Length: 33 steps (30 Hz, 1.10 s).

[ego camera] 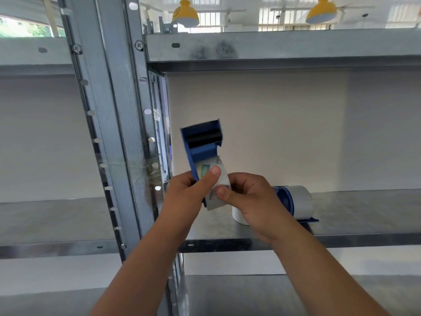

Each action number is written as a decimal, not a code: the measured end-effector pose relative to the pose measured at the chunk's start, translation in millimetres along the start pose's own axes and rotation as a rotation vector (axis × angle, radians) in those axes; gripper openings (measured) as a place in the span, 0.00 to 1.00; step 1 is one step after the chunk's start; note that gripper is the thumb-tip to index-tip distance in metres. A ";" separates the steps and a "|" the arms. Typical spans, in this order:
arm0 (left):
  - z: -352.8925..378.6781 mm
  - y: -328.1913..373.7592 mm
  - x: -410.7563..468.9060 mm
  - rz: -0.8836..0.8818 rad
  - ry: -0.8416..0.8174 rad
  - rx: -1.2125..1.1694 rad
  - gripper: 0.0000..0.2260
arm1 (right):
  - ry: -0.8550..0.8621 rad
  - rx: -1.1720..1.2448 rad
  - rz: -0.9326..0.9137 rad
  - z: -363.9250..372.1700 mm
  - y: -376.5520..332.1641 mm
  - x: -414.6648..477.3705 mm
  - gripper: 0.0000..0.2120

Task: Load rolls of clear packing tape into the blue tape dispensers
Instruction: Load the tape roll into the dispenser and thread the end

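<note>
A blue tape dispenser is held up in front of the shelf, its black roller end pointing up. A roll of clear tape with a white printed core sits in its lower end. My left hand grips the dispenser from the left, thumb pressed on the roll. My right hand holds the roll from the right, thumb on its face. Behind my right hand a second blue dispenser with a tape roll in it lies on the metal shelf. A white roll stands partly hidden by that hand.
A grey steel upright post with slots stands just left of my hands. The upper shelf beam runs across above. A white wall backs the shelf. Two yellow lamps hang beyond the top.
</note>
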<state>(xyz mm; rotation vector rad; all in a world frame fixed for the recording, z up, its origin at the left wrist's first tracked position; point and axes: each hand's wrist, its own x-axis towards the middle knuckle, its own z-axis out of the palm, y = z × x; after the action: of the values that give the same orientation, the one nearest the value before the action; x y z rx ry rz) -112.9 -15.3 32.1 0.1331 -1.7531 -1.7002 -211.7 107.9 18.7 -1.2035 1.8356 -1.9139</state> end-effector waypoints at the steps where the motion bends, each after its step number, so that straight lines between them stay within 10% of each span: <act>1: 1.9 2.4 0.2 -0.023 -0.022 -0.037 0.14 | -0.002 -0.009 -0.014 0.0 0.0 -0.6 0.06; 33: 14.6 -10.8 -4.0 -0.164 0.098 0.187 0.07 | 0.228 -0.513 -0.307 -18.2 -36.3 50.5 0.08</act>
<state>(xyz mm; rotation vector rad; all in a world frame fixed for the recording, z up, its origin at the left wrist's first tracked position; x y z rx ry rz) -121.6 -2.3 21.9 0.4476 -1.8673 -1.6096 -243.0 94.4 73.9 -1.5477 2.4968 -1.8467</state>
